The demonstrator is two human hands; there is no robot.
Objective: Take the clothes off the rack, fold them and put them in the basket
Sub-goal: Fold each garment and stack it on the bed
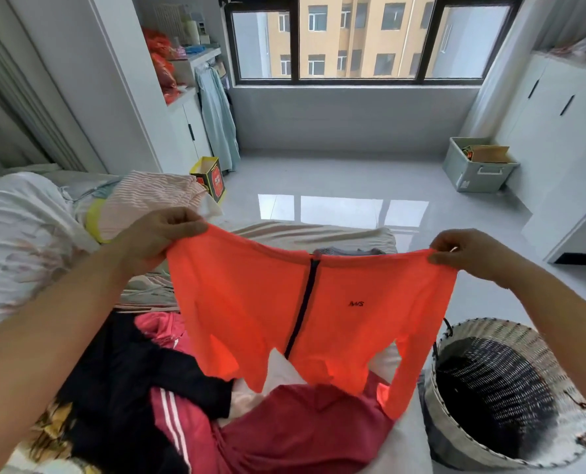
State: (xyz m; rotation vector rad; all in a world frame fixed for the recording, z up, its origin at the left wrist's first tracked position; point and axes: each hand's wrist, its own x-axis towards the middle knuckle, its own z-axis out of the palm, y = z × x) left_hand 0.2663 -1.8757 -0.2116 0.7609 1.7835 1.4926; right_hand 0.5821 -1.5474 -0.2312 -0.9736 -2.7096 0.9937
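Gleaming pale floor, perhaps tiled

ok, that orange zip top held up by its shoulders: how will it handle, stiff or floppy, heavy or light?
Likely floppy: the orange top sags between the left hand and right hand, its sleeves dangling. Probably light: the fabric looks thin, light glowing through near the hem, and fingertip pinches hold it. It may slide when folded, though its slipperiness cannot be told.

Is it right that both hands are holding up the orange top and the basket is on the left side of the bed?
Not quite. The basket is on the right side of the bed, as the head view shows. The rest is right: the left hand and the right hand both hold up the orange top.
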